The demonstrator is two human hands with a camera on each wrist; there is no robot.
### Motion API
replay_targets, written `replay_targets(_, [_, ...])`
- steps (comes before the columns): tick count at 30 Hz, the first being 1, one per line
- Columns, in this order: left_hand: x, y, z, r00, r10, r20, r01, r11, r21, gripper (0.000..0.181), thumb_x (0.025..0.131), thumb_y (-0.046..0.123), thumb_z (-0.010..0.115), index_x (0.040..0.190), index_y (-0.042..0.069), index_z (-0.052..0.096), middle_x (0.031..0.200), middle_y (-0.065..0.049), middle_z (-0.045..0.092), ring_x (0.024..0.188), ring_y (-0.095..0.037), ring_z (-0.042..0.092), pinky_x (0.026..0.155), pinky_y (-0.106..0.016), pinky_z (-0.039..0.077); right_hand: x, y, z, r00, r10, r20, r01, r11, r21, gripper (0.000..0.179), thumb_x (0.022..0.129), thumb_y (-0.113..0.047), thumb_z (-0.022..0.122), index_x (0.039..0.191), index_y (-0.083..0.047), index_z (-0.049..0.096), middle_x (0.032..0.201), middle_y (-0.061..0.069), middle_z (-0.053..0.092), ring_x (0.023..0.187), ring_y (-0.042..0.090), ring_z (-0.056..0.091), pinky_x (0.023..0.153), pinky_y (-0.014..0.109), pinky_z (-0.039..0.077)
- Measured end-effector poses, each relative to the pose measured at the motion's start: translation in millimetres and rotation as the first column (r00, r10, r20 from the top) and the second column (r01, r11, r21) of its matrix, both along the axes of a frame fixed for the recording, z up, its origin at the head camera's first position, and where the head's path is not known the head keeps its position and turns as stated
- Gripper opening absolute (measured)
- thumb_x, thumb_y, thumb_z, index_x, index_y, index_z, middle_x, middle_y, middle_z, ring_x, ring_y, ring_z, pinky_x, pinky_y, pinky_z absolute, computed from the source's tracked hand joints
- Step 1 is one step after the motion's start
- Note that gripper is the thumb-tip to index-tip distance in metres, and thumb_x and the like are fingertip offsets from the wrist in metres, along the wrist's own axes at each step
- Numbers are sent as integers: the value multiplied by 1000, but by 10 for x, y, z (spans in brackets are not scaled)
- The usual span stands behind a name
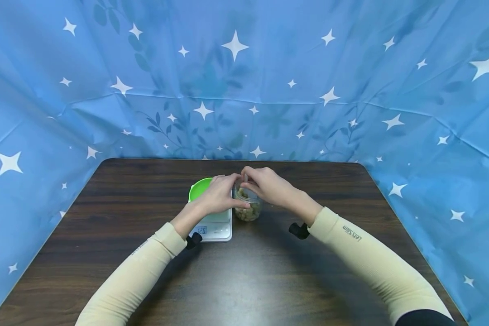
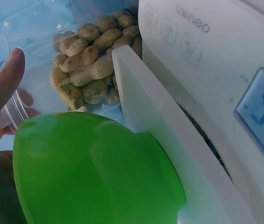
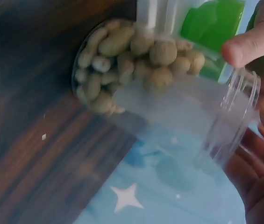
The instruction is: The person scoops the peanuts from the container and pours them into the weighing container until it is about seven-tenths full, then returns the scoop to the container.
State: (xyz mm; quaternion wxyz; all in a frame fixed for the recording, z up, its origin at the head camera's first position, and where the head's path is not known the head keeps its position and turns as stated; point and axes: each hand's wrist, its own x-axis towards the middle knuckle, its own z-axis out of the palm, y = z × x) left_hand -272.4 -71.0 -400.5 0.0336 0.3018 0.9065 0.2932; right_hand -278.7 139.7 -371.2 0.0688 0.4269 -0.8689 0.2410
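Note:
A clear jar (image 1: 248, 212) of peanuts stands upright on the table, beside the scale. My left hand (image 1: 220, 194) holds the jar near its top, thumb in front and fingers reaching to the far side. Above the jar's mouth my right hand (image 1: 269, 184) has its thumb and finger curled round a small clear piece (image 1: 246, 178), whose kind is hard to make out. Peanuts (image 3: 136, 56) fill the jar's lower part, and its clear rim (image 3: 234, 112) lies close to the fingers. A green bowl (image 2: 94, 168) sits on the white kitchen scale (image 1: 224, 232), partly hidden by the left hand.
The scale's lit display (image 1: 202, 230) shows digits that seem to read 126. Dark wood table (image 1: 146, 190) surrounds the things, and a blue star-patterned cloth (image 1: 244, 81) hangs behind it. A small pale crumb (image 3: 44, 136) lies near the jar.

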Motion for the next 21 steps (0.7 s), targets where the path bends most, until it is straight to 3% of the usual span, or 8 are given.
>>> replay_targets(5, [-23, -16, -9, 1000, -6, -18, 6, 1000, 3, 81, 84, 44, 86, 144, 1, 53, 130, -12, 65, 121, -32, 59, 109, -55, 34, 15, -21, -41, 992, -120, 36, 124, 985, -116, 11, 104, -18, 64, 108, -9, 61, 85, 3, 67, 68, 10, 61, 63, 32, 50])
replay_targets(10, [-34, -20, -8, 999, -7, -32, 7, 1000, -3, 80, 83, 46, 86, 142, 1, 54, 132, -13, 66, 123, -31, 59, 109, -55, 34, 16, 21, -67, 982, -172, 79, 185, 959, -213, 13, 104, -20, 63, 109, -8, 62, 84, 4, 68, 68, 15, 64, 63, 35, 51])
replay_targets(16, [-31, -9, -9, 1000, -8, -28, 7, 1000, -16, 82, 83, 45, 86, 142, -1, 54, 132, -13, 65, 123, -32, 59, 109, -55, 34, 42, 48, -87, 974, -202, 99, 221, 944, -246, 17, 106, -24, 61, 111, -7, 62, 87, 3, 69, 72, 16, 67, 62, 34, 52])
replay_targets(19, [-35, 0, -9, 999, -6, -31, 6, 1000, -16, 81, 83, 44, 87, 142, 0, 54, 132, -13, 65, 122, -31, 60, 109, -55, 34, 58, 41, -91, 980, -192, 54, 199, 949, -246, 14, 105, -20, 62, 109, -7, 61, 85, 2, 67, 70, 15, 65, 62, 34, 52])
replay_targets(21, [-39, 3, -10, 999, -6, -38, 5, 1000, -19, 80, 82, 44, 87, 142, 1, 55, 131, -11, 66, 121, -31, 60, 109, -55, 34, 66, 17, -103, 988, -156, -5, 151, 967, -205, 13, 104, -17, 64, 108, -6, 61, 84, 1, 67, 69, 13, 64, 62, 32, 52])
